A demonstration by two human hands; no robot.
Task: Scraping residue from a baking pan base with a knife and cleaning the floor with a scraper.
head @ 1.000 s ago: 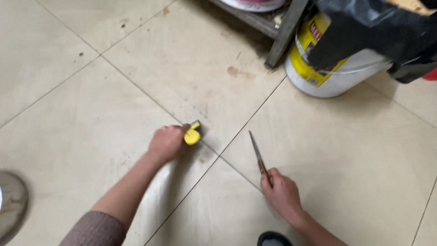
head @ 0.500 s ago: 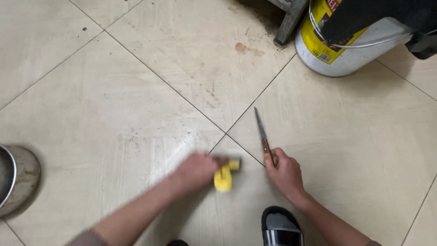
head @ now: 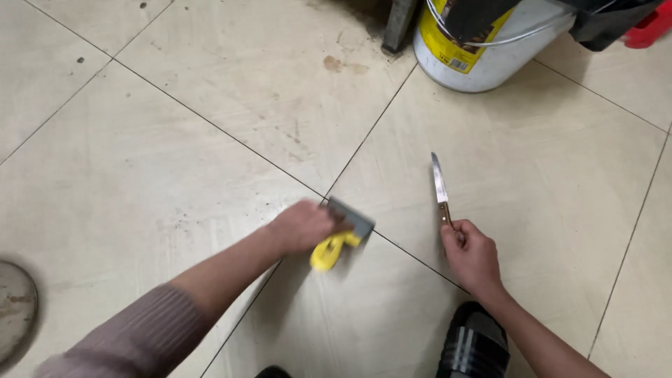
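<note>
Floor scene from the head camera, read left to right. At the far left edge lies part of a round metal pan (head: 14,311) on the tiled floor (head: 175,154). The left hand (head: 302,225), its arm in a ribbed mauve sleeve (head: 133,332), is closed around a small tool with a yellow handle and grey block head (head: 341,234); the tool is blurred, so its exact kind cannot be told, but it looks like a hand-held sharpener. It rests on or just above the floor beside a tile joint. The right hand (head: 472,255) grips the wooden handle of a knife (head: 439,187), whose blade lies flat on the tile and points away from the person. A black sandal (head: 472,346) shows just below this hand. At upper right stands a white bucket with a yellow label (head: 483,42), well apart from both hands.

Judged from the two tools, good practice here would be to press the yellow tool firmly against the floor so that it cannot slip, keep the fingers behind the grey head, and bring the blade to it with the edge turned away from the holding hand.
</note>
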